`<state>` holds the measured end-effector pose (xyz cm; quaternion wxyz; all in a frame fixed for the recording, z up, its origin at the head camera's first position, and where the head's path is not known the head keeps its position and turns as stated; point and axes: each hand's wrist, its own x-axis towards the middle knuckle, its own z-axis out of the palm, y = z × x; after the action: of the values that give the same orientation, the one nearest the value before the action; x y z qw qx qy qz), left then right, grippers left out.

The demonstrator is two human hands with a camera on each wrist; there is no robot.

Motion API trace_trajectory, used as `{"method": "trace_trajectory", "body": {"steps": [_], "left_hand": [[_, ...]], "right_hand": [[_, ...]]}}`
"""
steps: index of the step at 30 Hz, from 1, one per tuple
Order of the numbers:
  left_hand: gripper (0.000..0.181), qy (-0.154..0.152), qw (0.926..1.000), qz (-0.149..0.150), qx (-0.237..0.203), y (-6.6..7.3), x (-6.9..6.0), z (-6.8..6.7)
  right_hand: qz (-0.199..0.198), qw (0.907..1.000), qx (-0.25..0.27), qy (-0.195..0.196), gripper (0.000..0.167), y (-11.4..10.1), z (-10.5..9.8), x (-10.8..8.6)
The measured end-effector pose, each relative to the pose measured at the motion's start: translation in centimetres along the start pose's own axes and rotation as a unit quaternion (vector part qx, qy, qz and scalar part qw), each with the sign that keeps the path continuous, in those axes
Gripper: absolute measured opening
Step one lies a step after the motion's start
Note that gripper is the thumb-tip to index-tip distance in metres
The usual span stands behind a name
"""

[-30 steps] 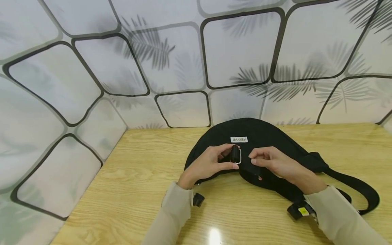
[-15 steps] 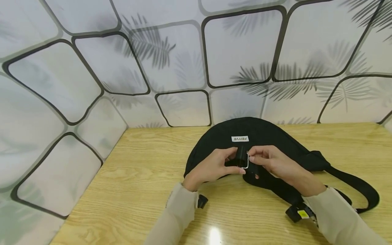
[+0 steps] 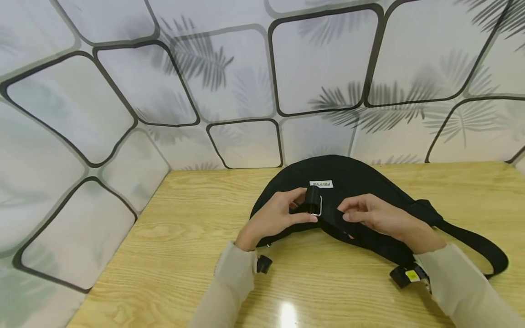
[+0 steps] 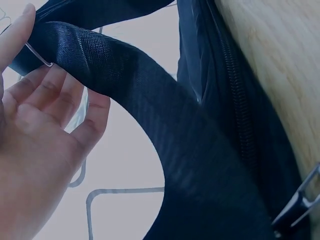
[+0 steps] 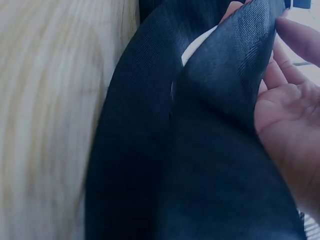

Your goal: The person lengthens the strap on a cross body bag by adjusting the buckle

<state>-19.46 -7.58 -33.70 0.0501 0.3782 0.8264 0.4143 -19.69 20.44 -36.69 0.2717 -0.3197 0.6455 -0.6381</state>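
Note:
A black sling bag (image 3: 348,171) with a white label lies on the table, curved side away from me. My left hand (image 3: 270,218) pinches the bag's black strap (image 3: 312,197) where it folds over through a silver metal buckle (image 3: 320,207). In the left wrist view the strap (image 4: 150,95) curves down from those fingers, beside the bag's zipper (image 4: 239,95). To the right of the buckle, my right hand (image 3: 381,221) pinches another stretch of strap between thumb and fingers. The right wrist view shows this webbing (image 5: 220,120) hanging broad and twisted from the fingertips.
A strap loop (image 3: 488,253) trails over the wooden table (image 3: 176,255) at the right. Behind the table stands a patterned wall (image 3: 242,146), and another wall (image 3: 82,218) closes the left side. Small black devices (image 3: 399,277) sit by both wrists.
My hands came together at the buckle, then moved apart. The left has shifted left and slightly up with the buckle, while the right has moved a little right with the strap.

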Motion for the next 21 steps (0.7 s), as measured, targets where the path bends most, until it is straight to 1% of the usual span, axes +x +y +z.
{"method": "trace_trajectory", "body": {"steps": [3,7,14,21], "left_hand": [[0.039,0.002,1.0000,-0.003,0.002,0.1,-0.1,-0.2],[0.041,-0.001,0.9999,-0.007,-0.010,0.1,-0.1,-0.1],[0.032,-0.020,0.9994,-0.012,-0.026,0.2,0.3,0.9],[0.036,-0.043,0.9980,-0.009,-0.045,0.4,0.6,1.9]], "right_hand": [[0.006,0.9999,-0.007,0.006,0.018,0.0,-0.1,-0.1],[-0.002,0.9996,-0.024,0.013,0.015,0.1,0.1,0.1],[-0.018,0.9985,-0.038,0.035,0.009,-0.2,0.8,0.3],[-0.027,0.9967,-0.027,0.071,0.005,-0.6,1.7,0.6]]}}
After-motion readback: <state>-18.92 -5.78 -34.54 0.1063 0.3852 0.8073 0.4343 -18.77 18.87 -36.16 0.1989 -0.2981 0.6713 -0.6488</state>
